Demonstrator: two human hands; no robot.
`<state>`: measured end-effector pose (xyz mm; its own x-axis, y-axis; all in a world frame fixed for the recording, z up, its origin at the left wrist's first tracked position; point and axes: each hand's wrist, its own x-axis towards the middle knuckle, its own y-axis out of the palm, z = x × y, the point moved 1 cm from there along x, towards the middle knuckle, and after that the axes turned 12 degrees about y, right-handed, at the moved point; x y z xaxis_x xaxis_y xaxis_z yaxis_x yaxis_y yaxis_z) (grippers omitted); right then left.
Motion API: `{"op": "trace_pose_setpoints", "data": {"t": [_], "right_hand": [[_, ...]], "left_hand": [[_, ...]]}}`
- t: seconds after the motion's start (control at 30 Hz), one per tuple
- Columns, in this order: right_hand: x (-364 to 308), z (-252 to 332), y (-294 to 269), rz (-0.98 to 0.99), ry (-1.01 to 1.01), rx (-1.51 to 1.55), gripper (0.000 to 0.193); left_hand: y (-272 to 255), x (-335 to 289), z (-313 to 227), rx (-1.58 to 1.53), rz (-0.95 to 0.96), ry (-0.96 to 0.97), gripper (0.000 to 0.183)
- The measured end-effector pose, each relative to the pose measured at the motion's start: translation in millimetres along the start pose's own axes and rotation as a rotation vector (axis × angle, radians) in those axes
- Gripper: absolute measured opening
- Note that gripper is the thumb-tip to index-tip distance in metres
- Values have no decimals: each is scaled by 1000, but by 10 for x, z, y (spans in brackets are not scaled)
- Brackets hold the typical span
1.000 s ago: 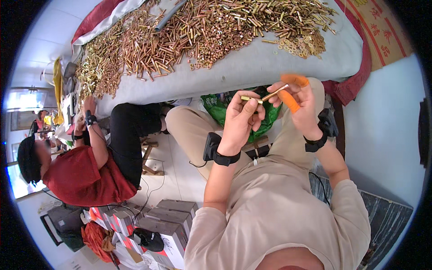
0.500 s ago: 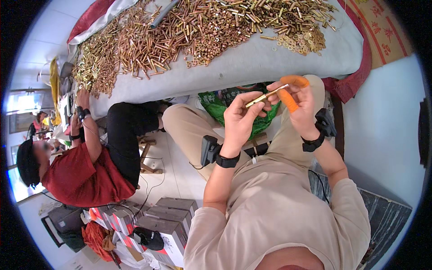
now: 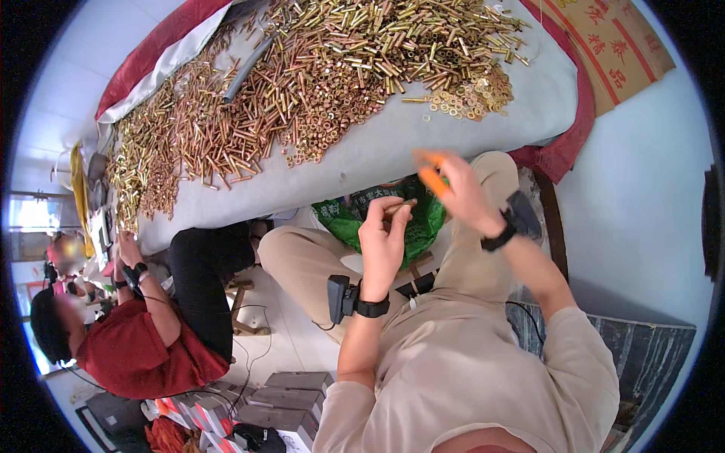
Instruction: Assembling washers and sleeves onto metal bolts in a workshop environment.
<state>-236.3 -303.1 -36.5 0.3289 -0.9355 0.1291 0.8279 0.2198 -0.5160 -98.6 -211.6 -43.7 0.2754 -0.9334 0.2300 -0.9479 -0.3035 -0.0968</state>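
Note:
My left hand (image 3: 384,235) is closed over the green bag (image 3: 332,215), its thumb and fingers pinching a brass-coloured metal sleeve (image 3: 402,206). Only a short end of the sleeve shows; the fingers cover the rest. My right hand (image 3: 462,195), blurred by motion, is apart from the left, between the bag and the padded table (image 3: 362,162). Orange covers sit on two of its fingers, which are stretched toward the table with a gap between them. I make out nothing in them. Nearest to those fingertips on the table lies a heap of flat brass-coloured washers (image 3: 472,98).
Piles of brass-coloured tubes (image 3: 302,75) and nuts (image 3: 332,121) cover much of the table, with a grey pipe (image 3: 248,72) among them. A cardboard box (image 3: 608,49) stands at the far right. Another person in a red shirt (image 3: 151,347) sits at my left, hands near the table edge.
My right hand has let go of the sleeve's end and moved left, toward the table. My left hand has shifted slightly down and left, still gripping the sleeve. The view has shifted too.

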Motion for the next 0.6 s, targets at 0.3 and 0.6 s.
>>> {"op": "trace_pose_setpoints", "data": {"t": [0.3, 0.6], "right_hand": [[781, -621, 93, -265, -123, -513, 15], [107, 74, 224, 249, 293, 453, 16]], "left_hand": [[-78, 41, 61, -99, -78, -90, 14], [-84, 18, -58, 22, -118, 62, 15]]}}
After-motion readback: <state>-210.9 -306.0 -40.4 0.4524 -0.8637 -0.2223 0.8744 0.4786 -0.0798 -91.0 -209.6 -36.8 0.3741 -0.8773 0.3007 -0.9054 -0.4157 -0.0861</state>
